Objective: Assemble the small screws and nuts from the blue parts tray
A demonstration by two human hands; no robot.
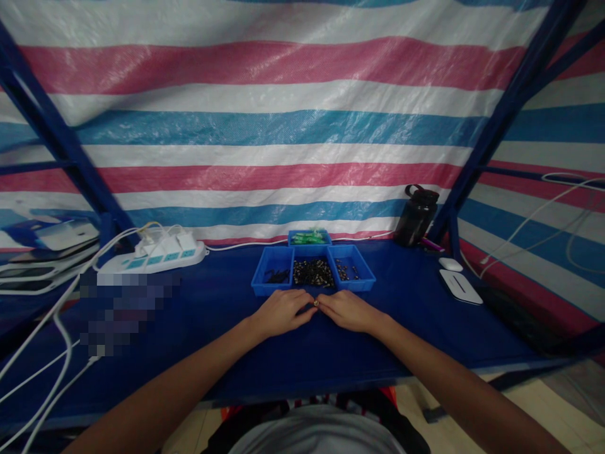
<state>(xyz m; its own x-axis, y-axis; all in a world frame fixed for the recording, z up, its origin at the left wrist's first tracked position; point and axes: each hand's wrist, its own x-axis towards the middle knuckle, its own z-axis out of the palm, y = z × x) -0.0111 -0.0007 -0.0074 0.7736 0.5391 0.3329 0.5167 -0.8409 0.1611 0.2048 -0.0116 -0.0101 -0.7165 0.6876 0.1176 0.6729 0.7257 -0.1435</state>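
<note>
My left hand (286, 312) and my right hand (350, 311) meet just in front of the blue bins, fingertips pinched together. Between them shows a small round brass-coloured part (316, 303), gripped from both sides; its exact kind is too small to make out. Right behind my hands, the middle bin holds a heap of small black and brass-coloured pieces (312, 272). Dark slender pieces (278, 276) lie in the left bin (256, 279). A few small metallic pieces (343, 271) are scattered in the right bin (367, 277). Green pieces (308, 237) fill the rear bin.
On the blue table (227, 353), a white power strip (165, 257) with plugs and cables stands at left, near stacked devices (42, 265). At back right is a black bottle (416, 217). A white case (450, 264) and a flat white box (460, 287) lie at right.
</note>
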